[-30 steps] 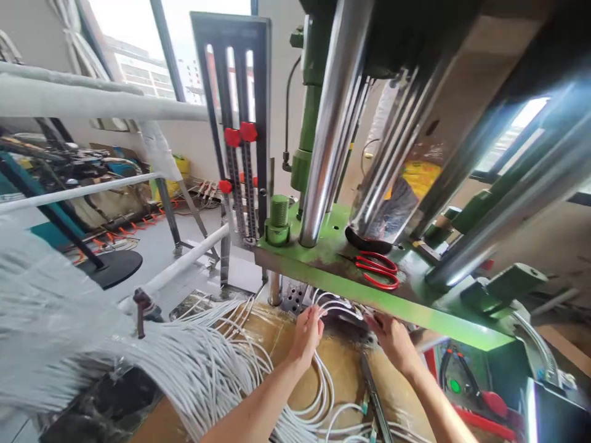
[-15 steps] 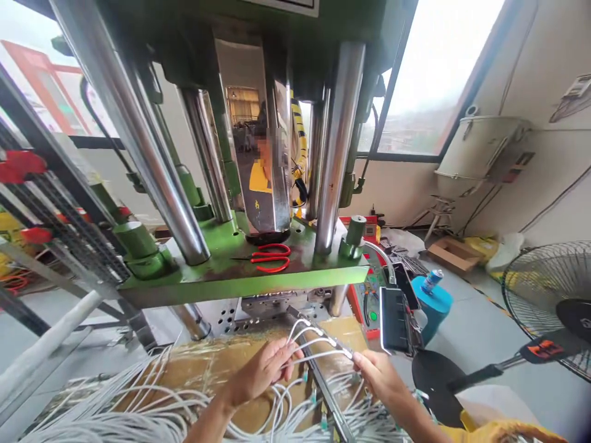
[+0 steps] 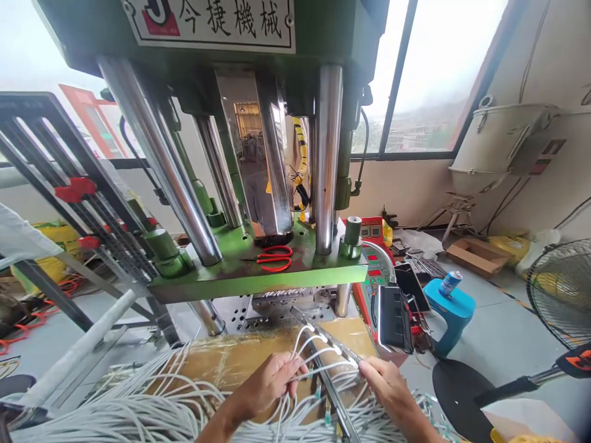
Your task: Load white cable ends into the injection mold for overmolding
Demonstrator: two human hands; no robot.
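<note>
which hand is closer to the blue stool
The right hand is nearer: it is below and left of the blue stool. The left hand is farther left, with the right hand between it and the stool; both hold white cables.

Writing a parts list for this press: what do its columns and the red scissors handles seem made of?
The press columns look like polished chromed steel, given their mirror shine. The scissors' handles look like glossy red plastic or coated metal.
</note>
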